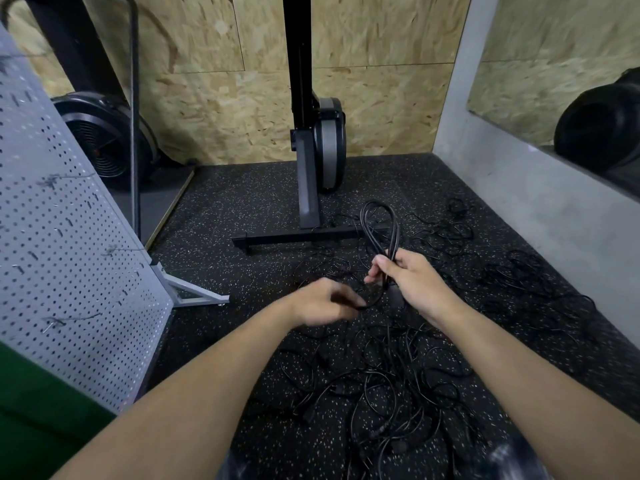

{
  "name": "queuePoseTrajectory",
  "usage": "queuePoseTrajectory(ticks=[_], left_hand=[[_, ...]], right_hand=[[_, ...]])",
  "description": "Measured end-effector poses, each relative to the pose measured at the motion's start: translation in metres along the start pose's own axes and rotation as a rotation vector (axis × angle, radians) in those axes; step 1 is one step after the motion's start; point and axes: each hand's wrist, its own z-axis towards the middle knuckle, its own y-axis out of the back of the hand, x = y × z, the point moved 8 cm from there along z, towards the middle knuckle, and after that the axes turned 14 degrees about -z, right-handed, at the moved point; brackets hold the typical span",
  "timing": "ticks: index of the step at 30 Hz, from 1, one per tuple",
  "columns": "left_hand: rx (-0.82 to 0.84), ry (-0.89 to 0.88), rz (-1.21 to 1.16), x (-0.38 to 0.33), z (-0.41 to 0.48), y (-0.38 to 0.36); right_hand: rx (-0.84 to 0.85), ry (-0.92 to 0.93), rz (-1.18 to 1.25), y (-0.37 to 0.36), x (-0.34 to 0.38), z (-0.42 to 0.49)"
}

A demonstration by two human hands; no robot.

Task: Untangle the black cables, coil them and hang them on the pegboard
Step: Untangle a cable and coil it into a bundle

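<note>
Tangled black cables [381, 386] sprawl on the speckled floor [214, 216] beneath both wrists. Further out, the left hand [322, 303] is curled, pinching a cable end [362, 307] just left of the right hand [414, 278]. The right hand clasps a looped coil [377, 223] that rises above its fingers. A pegboard [69, 237] leans well left of the left hand, and an exercise machine [311, 174] stands beyond the coil.

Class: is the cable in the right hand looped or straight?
Looped. The cable rises in several loops above the right hand, which grips their base; a strand runs to the left hand.
</note>
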Motion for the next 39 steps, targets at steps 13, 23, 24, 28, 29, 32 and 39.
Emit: queuePoseTrajectory(ticks=[13,23,24,28,29,32,39], left_hand=[[-0.220,-0.188,0.454,-0.015,0.001,0.025],[-0.527,-0.820,0.517,-0.090,-0.034,0.027],[-0.543,-0.809,0.471,-0.088,-0.034,0.032],[-0.608,-0.772,0.338,-0.081,-0.036,0.047],[-0.629,-0.769,0.316,-0.082,-0.038,0.051],[-0.671,-0.746,0.283,-0.083,-0.042,0.058],[-0.705,-0.662,0.314,-0.078,-0.042,0.057]], right_hand=[[-0.174,-0.061,-0.169,0.018,-0.013,0.004],[0.171,-0.055,-0.581,-0.012,0.009,-0.009],[0.195,-0.067,-0.552,-0.012,0.011,-0.013],[0.264,0.048,-0.560,-0.014,0.022,-0.022],[0.273,0.107,-0.582,-0.016,0.025,-0.021],[0.320,0.124,-0.620,-0.022,0.020,-0.018],[0.300,0.108,-0.607,-0.024,0.008,-0.016]])
